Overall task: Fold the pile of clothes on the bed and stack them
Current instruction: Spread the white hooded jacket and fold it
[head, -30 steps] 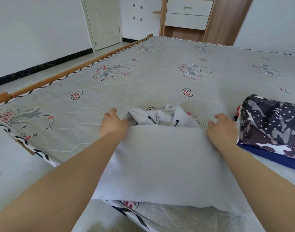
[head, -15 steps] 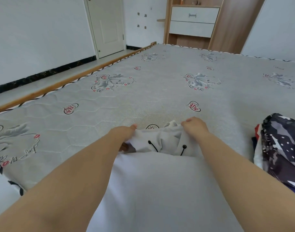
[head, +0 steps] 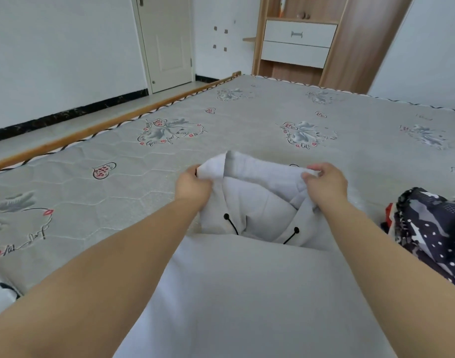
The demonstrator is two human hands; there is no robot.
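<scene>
Both hands are on the hood (head: 257, 174) of a pale grey hoodie (head: 247, 293) that lies flat on the bed (head: 143, 182), its body running back toward the person and off the near edge. The left hand (head: 192, 186) pinches the hood's left corner, fingers curled round the cloth; the right hand (head: 324, 184) grips the right corner the same way. The hood is lifted clear of the mattress, stretched between them, with the two black cords (head: 289, 235) hanging in the opening below.

The step looks to be turning the hood down onto the body. To do it well, I would keep both corners level and the edge taut, lay the hood toward the chest in one sweep, and tuck the cords inside so they do not trail out of the fold. Then press it flat before the sleeves or sides come in, or the bundle will sit lumpy on a stack.

To the right, well apart from the hood, lies the pile (head: 433, 233) of dark patterned clothes, with a bit of red showing at its edge.

As for containers, the only ones in view are the two white drawers (head: 298, 42) in the wooden unit beyond the bed, both closed, so I cannot tell what they hold.
</scene>
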